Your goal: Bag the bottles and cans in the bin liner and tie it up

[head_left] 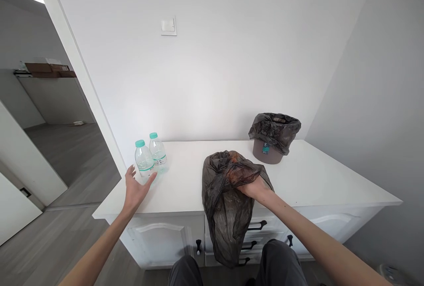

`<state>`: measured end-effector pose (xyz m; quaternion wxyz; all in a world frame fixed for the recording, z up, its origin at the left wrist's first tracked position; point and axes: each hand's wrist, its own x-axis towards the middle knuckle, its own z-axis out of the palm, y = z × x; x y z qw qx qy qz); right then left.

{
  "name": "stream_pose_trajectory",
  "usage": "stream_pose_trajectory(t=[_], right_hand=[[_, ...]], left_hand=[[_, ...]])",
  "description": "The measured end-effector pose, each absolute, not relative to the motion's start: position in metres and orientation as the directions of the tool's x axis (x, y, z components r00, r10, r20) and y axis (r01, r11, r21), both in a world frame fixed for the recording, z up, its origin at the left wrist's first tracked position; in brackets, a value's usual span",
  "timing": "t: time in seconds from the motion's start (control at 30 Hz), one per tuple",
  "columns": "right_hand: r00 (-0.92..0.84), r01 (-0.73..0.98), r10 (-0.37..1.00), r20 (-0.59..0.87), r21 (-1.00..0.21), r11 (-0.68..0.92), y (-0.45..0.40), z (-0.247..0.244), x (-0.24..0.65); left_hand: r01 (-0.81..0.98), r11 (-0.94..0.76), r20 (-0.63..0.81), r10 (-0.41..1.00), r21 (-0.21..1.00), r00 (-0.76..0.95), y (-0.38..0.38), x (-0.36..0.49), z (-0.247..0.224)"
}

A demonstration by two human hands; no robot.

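Two clear plastic bottles with teal caps stand upright at the left of the white cabinet top: a nearer bottle and a farther bottle. My left hand is just in front of the nearer bottle, thumb and fingers spread apart; whether it touches the bottle I cannot tell. A black, see-through garbage bag hangs over the cabinet's front edge. My right hand reaches into its mouth, the fingers showing dimly through the film as they hold the bag up.
A brown trash can lined with a black bag stands on the cabinet top at the back right. Drawers with black handles face me below. A light switch is on the wall. At left, a doorway opens onto another room.
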<state>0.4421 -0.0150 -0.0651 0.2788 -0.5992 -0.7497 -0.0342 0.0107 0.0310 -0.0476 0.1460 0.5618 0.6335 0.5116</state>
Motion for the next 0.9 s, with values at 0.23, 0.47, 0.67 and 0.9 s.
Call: stream_pose_trajectory(t=[0.23,0.47,0.67,0.9], right_hand=[[-0.133,0.748,0.952,0.277,-0.602,0.280,-0.074,-0.009,0.433],[-0.172,0.321,0.966,-0.192,-0.938,-0.130,-0.153,0.028,0.442],[-0.202,0.312,0.979,-0.003,-0.948,0.061,-0.204,-0.003,0.421],[-0.279,0.383,0.954,0.107,-0.899,0.213,-0.191,-0.015,0.400]], left_hand=[[0.660,-0.147,0.548,0.703,0.736,-0.454,-0.042,0.027,-0.060],[0.598,-0.220,0.146,0.974,0.770,0.171,-0.126,0.116,-0.033],[0.285,-0.086,-0.058,0.886,0.955,0.460,-0.159,0.183,-0.027],[0.190,-0.037,0.015,0.993,0.981,0.115,-0.164,0.188,-0.009]])
